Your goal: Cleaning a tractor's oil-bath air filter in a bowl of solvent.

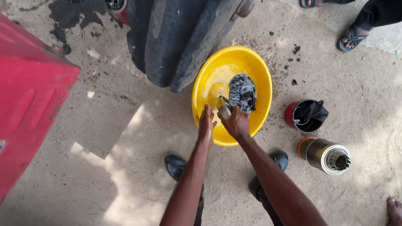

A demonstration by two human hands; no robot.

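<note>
1. Far left of the frame, I had a red panel [29, 104] filling the edge, with sandy ground [117, 167] beside it and a dark oil stain [67, 21] at upper left.
2. Top centre, a big black tyre [176, 42] leaned in, its lower edge just beside the yellow basin [259, 75].
3. Centre, the left hand [206, 125] was flat and open, fingers straight, resting on the basin's near rim.
4. Right next to it, the right hand [236, 123] was closed round a small round metal part [224, 106], held inside the basin, just above the near wall.
5. Just beyond that part, a dark wet rag [243, 92] lay in the middle of the basin.
6. Lower centre, I saw the person's two black shoes [175, 165] on the sand below the arms.
7. Right of the basin, a red can [293, 115] stood with a black cloth [312, 111] stuffed in it.
8. Below that, a metal cylinder [324, 155] with an orange end lay on its side.
9. Upper right, another person's sandalled foot [351, 37] stood well apart; a bare foot [394, 209] showed at lower right.
</note>
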